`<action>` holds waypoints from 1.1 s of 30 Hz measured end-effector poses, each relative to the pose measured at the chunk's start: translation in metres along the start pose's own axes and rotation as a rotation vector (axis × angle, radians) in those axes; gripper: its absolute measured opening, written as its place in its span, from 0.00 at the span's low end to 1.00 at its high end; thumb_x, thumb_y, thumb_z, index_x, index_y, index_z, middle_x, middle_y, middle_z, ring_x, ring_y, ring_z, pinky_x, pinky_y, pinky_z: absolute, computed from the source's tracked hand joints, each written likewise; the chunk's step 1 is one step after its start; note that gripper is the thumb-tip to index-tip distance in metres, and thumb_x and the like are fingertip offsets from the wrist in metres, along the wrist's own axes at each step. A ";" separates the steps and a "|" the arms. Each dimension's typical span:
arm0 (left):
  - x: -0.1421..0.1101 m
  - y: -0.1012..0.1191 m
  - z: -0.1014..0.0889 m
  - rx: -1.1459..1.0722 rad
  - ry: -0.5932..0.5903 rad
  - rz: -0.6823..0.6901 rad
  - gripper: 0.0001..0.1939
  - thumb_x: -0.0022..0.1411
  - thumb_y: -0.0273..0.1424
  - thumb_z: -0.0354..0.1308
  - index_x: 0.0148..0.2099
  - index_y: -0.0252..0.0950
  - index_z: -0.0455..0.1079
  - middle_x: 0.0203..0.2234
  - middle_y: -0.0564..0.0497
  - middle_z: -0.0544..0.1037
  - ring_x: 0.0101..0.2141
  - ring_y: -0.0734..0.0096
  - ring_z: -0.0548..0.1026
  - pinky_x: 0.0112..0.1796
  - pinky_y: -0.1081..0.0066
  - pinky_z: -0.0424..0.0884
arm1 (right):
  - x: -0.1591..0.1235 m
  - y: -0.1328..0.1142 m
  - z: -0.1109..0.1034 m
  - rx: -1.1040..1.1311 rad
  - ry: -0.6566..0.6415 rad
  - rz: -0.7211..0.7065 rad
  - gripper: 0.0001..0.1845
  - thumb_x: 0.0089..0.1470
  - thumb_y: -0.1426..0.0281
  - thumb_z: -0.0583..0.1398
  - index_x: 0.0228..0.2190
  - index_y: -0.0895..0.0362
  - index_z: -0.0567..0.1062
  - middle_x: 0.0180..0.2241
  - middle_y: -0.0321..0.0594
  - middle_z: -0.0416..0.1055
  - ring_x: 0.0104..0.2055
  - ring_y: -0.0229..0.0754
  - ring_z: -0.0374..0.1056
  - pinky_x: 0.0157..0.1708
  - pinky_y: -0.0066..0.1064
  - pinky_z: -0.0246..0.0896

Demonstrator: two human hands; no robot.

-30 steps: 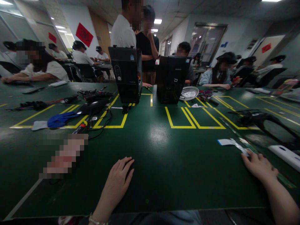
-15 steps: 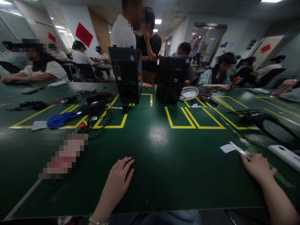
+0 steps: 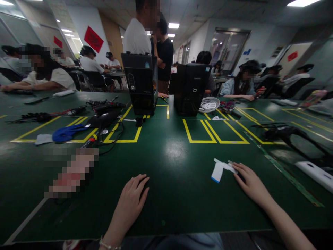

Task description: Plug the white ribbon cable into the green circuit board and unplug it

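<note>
My left hand lies palm down on the green table, its fingers stretched out and loosely together, with nothing in it. At the right, my right hand has its fingertips on one end of a white flat ribbon cable. This cable is folded, and its loose end carries a blue tip pointing toward me. My fingers cover the end they hold. A worn green strip runs along the table to the right of that hand.
Two black computer towers stand across the table. A white basket sits beside the right one. Blue glove, cables and a pixelated object lie left. A black frame and white case lie right. People are beyond.
My right hand has moved left, away from the green strip, carrying the ribbon cable with it. The left hand stays where it was.
</note>
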State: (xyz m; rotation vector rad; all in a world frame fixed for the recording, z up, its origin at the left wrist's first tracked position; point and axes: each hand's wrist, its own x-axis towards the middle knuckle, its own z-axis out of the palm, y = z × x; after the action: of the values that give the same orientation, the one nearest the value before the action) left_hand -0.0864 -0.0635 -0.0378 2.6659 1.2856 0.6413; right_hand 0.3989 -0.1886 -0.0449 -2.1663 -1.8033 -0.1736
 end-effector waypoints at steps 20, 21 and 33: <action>0.011 0.040 -0.007 -0.219 -0.071 0.169 0.18 0.71 0.29 0.45 0.60 0.37 0.63 0.56 0.45 0.69 0.58 0.60 0.63 0.56 0.53 0.65 | 0.013 -0.210 0.007 0.219 -0.330 -0.537 0.31 0.61 0.62 0.53 0.64 0.51 0.55 0.66 0.38 0.50 0.67 0.47 0.44 0.65 0.51 0.41; 0.013 0.050 -0.007 -0.240 -0.101 0.206 0.19 0.71 0.28 0.45 0.61 0.36 0.62 0.56 0.45 0.69 0.58 0.61 0.63 0.57 0.55 0.64 | 0.012 -0.209 0.008 0.226 -0.326 -0.540 0.31 0.61 0.62 0.53 0.64 0.51 0.54 0.66 0.38 0.50 0.67 0.46 0.44 0.65 0.51 0.41; 0.021 0.078 0.013 -0.145 -0.210 0.282 0.22 0.67 0.28 0.53 0.62 0.35 0.60 0.58 0.45 0.69 0.57 0.60 0.66 0.59 0.49 0.59 | -0.003 -0.184 0.008 0.252 -0.227 -0.440 0.32 0.61 0.65 0.52 0.65 0.52 0.52 0.68 0.43 0.42 0.68 0.46 0.42 0.64 0.47 0.46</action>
State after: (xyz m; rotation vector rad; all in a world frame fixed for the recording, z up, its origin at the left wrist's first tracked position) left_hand -0.0129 -0.0959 -0.0207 2.7272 0.7892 0.4477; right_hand 0.2183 -0.1609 -0.0232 -1.6506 -2.2712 0.2011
